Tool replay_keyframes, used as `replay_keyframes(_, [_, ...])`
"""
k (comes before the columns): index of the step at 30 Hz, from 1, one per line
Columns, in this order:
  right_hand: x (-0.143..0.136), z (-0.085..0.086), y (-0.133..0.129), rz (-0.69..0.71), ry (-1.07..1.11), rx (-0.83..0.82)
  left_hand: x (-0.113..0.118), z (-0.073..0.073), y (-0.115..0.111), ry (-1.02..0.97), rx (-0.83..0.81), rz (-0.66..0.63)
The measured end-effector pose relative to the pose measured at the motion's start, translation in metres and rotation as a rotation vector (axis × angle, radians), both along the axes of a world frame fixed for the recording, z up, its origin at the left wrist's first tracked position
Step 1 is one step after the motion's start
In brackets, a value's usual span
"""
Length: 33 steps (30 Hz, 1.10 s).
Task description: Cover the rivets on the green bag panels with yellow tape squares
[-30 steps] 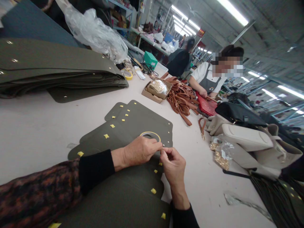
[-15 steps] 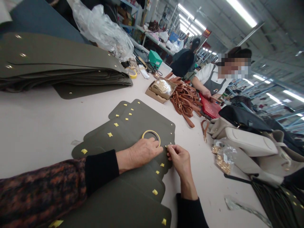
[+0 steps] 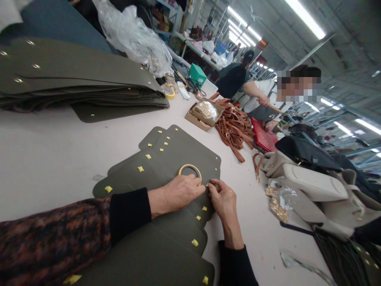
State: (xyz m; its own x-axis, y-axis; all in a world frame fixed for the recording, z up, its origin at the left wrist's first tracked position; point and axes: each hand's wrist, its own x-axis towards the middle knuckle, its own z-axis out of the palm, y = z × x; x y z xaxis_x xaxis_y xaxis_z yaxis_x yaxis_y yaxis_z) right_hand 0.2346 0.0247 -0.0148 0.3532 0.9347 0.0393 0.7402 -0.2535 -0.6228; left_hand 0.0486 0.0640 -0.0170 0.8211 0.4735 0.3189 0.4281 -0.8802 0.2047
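A red sign (image 3: 262, 44) hangs at the rear; its marks are too small to read from where I stand. On the tabletop (image 3: 59, 151), an open cardboard box (image 3: 195, 122) contains gold-coloured metal pieces (image 3: 205, 108) and clear plastic, just beside brown straps (image 3: 233, 127). At right, a clear bag (image 3: 287, 196) contains gold-coloured hardware (image 3: 278, 208). A larger plastic bag (image 3: 133, 39) lies at upper left, contents indistinct.

The worker's left hand (image 3: 180, 192) grips a yellow tape roll (image 3: 190, 166) above overlapping dark green panels (image 3: 196, 149), centrally placed and dotted with yellow tape pieces (image 3: 140, 169). The right hand (image 3: 223, 196) has its fingertips at a tape piece near the panels' right edge; whether they grasp it, I cannot tell.
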Motion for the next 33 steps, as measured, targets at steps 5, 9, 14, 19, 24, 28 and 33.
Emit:
replay_keyframes(5, [0.007, 0.004, -0.009, 0.021, 0.057, 0.108, 0.0, -0.002, 0.0, -0.013, 0.004, 0.011])
replay_keyframes(9, [0.002, 0.009, -0.01, 0.325, -0.358, 0.205, -0.001, -0.002, 0.0, -0.018, 0.025, 0.002])
replay_keyframes(14, [-0.003, 0.013, -0.003, 0.363, -0.447, 0.142, -0.001, -0.004, 0.0, -0.022, 0.014, 0.008])
replay_keyframes(19, [0.002, 0.018, 0.0, 0.044, -0.174, 0.0, 0.0, -0.005, -0.001, -0.018, -0.008, 0.007])
replay_keyframes(24, [-0.002, 0.012, -0.002, 0.04, -0.111, -0.06, 0.0, -0.003, 0.0, -0.004, 0.002, 0.014])
replay_keyframes(28, [-0.002, 0.003, -0.003, -0.01, 0.017, -0.014, 0.0, 0.0, 0.0, -0.002, -0.008, 0.008])
replay_keyframes(33, [0.007, -0.003, -0.005, -0.082, 0.386, -0.026, 0.001, 0.002, 0.0, 0.045, -0.043, 0.014])
